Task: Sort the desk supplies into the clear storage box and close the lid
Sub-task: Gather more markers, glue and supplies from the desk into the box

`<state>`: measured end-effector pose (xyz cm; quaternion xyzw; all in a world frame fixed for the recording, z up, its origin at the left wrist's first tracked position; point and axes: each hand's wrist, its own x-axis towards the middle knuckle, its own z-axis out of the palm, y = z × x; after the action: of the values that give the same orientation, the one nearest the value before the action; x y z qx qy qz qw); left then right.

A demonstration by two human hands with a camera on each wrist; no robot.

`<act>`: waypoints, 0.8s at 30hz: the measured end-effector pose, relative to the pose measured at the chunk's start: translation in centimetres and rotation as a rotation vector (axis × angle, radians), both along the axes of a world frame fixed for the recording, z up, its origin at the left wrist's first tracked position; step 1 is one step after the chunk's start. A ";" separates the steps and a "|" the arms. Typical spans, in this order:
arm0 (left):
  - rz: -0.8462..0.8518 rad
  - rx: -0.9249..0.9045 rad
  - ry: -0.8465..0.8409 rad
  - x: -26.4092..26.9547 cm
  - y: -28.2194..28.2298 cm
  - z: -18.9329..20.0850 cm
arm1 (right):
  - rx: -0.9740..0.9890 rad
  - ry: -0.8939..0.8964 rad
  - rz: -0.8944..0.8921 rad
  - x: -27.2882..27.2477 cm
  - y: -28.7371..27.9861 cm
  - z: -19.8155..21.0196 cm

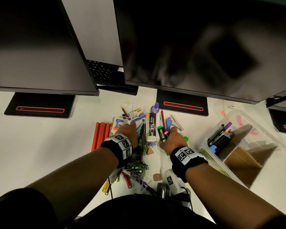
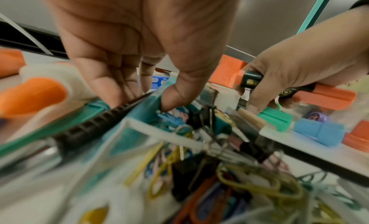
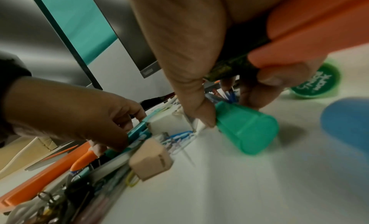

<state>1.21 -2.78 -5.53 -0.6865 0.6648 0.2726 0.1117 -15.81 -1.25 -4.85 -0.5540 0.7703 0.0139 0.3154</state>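
Desk supplies lie heaped on the smooth white desk (image 1: 40, 154): nearest, a tangle of thin wire paper clips (image 1: 139, 168), then the left hand (image 1: 128, 132), its fingers and thumb curled onto a slim teal pen (image 1: 139, 126) beside a rectangular black staple box (image 1: 151, 128). The right hand (image 1: 172, 140) grips a black highlighter with an orange cap (image 2: 295, 91), its thumb touching a green-capped highlighter (image 3: 245, 130). Farther right, the clear storage box (image 1: 248, 116) of glossy plastic stands lidless, holding upright markers (image 1: 220, 138) and a brown cardboard piece (image 1: 243, 161); two dark flat monitors (image 1: 196, 47) stand beyond.
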 end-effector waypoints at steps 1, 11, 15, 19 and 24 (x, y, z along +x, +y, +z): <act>-0.003 0.002 0.008 0.1 0.0 -0.1 | 0.007 0.001 -0.007 -0.1 0.0 0.1; -0.085 -0.038 -0.078 -0.1 0.3 -0.4 | -0.182 -0.256 -0.258 0.6 -3.0 1.4; -0.071 -0.035 -0.063 0.1 0.6 -0.6 | -0.271 -0.236 -0.267 1.8 -5.4 1.7; 0.023 -0.019 0.002 0.4 0.7 -0.8 | -0.160 -0.122 -0.137 2.5 -6.8 1.6; 0.105 0.000 0.067 0.6 0.4 -0.6 | -0.097 0.059 0.133 2.3 -5.9 1.3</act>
<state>1.82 -2.37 -6.08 -0.7111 0.6310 0.3010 0.0747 -13.49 -7.19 -3.52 -0.6179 0.7406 0.0140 0.2638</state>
